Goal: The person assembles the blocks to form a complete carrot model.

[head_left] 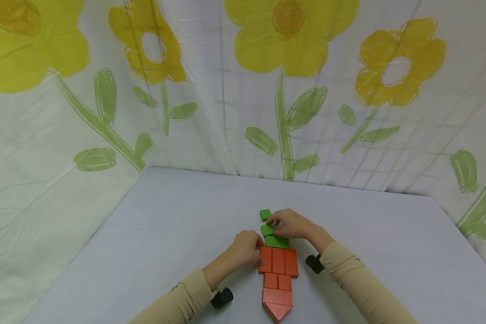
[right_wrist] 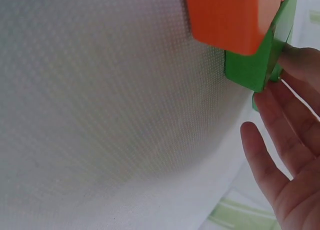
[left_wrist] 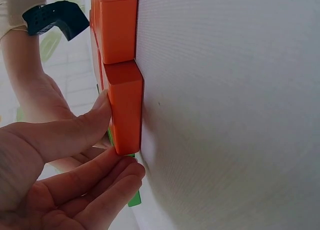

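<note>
Right hand [head_left: 292,224] pinches a small green block [head_left: 267,230] at the far end of the orange row [head_left: 278,261] on the table [head_left: 166,234]. Left hand [head_left: 247,247], fingers straight, steadies the orange row's left edge. Blocks look rigid, light, smooth; best held by opposite flat sides.

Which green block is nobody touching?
The farthest green block, at the very top of the row. It sits apart beyond the right hand, whose fingers rest on the middle green block.
</note>
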`<action>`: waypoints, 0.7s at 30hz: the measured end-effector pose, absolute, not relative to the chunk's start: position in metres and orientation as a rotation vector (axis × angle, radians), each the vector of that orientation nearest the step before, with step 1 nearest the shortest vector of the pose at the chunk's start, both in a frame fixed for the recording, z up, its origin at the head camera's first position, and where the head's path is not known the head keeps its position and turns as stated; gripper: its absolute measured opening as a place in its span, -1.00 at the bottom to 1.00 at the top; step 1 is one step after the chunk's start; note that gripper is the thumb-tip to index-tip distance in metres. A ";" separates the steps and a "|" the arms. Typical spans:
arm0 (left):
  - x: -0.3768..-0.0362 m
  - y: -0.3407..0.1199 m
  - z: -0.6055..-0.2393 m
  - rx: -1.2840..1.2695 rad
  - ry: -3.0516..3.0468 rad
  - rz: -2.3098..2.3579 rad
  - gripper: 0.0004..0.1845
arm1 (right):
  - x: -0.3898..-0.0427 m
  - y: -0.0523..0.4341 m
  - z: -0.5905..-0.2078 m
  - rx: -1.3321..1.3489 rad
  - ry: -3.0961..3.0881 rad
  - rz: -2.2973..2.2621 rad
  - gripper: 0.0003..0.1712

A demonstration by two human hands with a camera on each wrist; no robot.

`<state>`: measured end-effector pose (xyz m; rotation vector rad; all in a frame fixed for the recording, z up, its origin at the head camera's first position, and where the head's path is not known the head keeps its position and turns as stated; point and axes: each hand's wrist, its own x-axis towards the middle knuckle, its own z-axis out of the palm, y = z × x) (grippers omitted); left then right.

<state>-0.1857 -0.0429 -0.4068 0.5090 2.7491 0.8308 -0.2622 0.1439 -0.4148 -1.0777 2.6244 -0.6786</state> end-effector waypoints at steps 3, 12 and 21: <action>-0.186 -0.043 -0.407 0.510 2.755 0.822 -0.62 | -0.263 0.144 -0.415 -1.088 2.630 -0.672 -0.69; -0.187 -0.042 -0.406 0.507 2.745 0.837 -0.62 | -0.263 0.146 -0.409 -1.103 2.630 -0.698 -0.71; -0.186 -0.042 -0.408 0.514 2.749 0.839 -0.62 | -0.274 0.134 -0.405 -1.170 2.795 -0.529 -0.55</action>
